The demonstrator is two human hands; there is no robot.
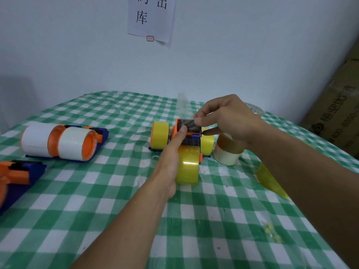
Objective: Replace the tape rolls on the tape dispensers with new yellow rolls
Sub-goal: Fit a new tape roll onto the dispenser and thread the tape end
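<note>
Green-and-white checked cloth [116, 200] covers the table, which stands against a pale wall. The left hand [170, 158] grips an orange-and-blue plastic tape dispenser [191, 136] from the side, with its thumb laid along the top. Its fingers are hidden behind the glossy yellow tape roll [187, 167] mounted on the dispenser. The right hand [225, 117] reaches in from above and pinches a translucent tape end [183, 107] between thumb and forefinger, just over the dispenser's front. Just behind the held dispenser, two more yellow rolls [160, 135] sit on orange hubs over a blue base. To the right, a brownish used roll stacked on a whitish one [229, 152] stands close by. A clear roll [256, 109] shows partly behind the right hand. A loose yellow strip [270, 179] lies on the cloth beside the right forearm. Well to the left, two white rolls [58, 140] sit on orange-and-blue dispensers. A bare orange-and-blue dispenser [17, 173] lies at the left edge. A paper notice [151, 18] hangs on the wall, and a cardboard box [338, 109] stands at the far right.
</note>
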